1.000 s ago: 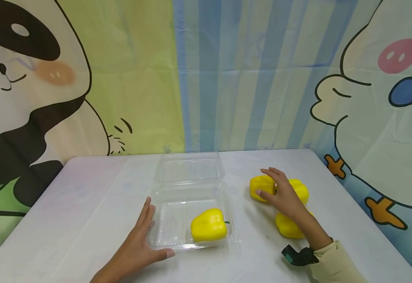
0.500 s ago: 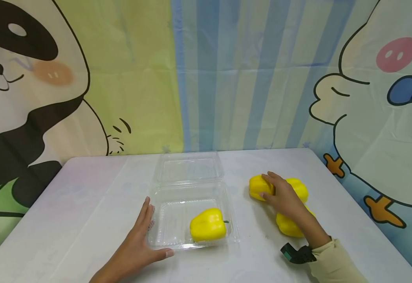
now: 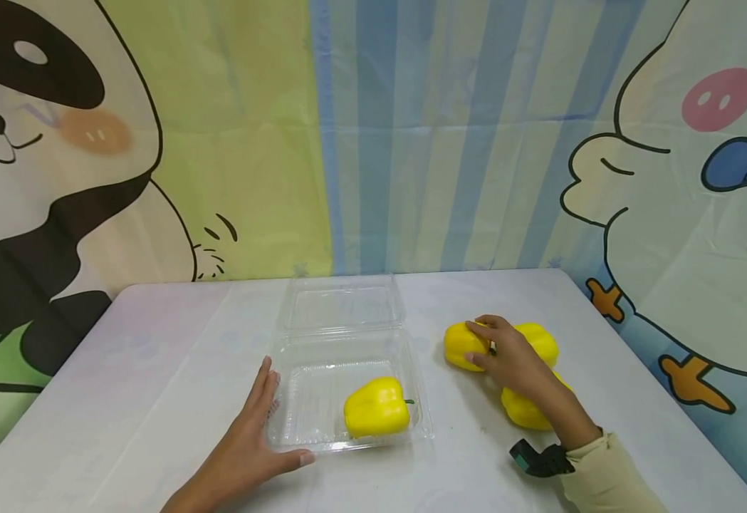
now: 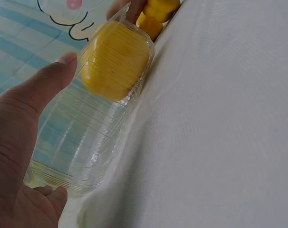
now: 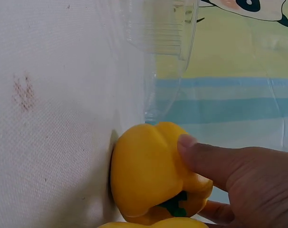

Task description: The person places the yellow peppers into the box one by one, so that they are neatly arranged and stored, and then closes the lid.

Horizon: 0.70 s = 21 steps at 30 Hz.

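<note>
With your right hand (image 3: 515, 362) pinching the yellow pepper (image 3: 459, 349) near its stem end, right of the clear container (image 3: 315, 388), its smooth skin could slip and roll off (your left hand (image 3: 253, 436) spreads wide around the container's near-left corner).

head: looking forward and down over table (image 3: 155, 385), set back enough to fit left hand (image 3: 251, 442), right hand (image 3: 513, 360), box (image 3: 312, 395) and backdrop (image 3: 386, 142). left wrist: close by left hand, low over table, rolled sideways with table at right of frame, facing across box toward backdrop. right wrist: close on gripped pepper (image 3: 461, 347), low too, rolled opposite way with table at left, facing backdrop. sharing box across all three, boxed pepper (image 3: 377, 407) in head and left wrist, gripped pepper in head and right wrist.
</note>
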Motion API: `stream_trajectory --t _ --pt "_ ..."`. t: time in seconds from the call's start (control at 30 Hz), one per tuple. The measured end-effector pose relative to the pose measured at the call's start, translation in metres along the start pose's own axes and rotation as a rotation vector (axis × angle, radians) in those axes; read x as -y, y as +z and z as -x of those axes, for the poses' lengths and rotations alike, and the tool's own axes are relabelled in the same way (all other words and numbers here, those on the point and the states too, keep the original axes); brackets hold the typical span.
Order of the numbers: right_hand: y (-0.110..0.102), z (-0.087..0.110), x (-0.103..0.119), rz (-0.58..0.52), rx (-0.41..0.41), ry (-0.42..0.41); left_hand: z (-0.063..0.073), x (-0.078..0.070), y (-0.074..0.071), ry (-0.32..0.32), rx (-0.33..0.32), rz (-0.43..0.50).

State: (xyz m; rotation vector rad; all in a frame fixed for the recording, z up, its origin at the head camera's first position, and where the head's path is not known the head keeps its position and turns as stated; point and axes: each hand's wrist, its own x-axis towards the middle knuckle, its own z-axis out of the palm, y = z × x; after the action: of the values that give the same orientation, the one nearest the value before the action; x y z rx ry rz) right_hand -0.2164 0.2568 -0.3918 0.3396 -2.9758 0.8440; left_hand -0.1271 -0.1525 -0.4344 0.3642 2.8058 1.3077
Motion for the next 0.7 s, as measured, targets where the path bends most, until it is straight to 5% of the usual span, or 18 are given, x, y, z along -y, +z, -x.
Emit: stream_trajectory --t 0.7 --pt "0.0068 0.0024 0.0035 0.017 -0.02 -0.073 -0.0015 0.0002 -0.0003 -0.012 0.008 -0.001"
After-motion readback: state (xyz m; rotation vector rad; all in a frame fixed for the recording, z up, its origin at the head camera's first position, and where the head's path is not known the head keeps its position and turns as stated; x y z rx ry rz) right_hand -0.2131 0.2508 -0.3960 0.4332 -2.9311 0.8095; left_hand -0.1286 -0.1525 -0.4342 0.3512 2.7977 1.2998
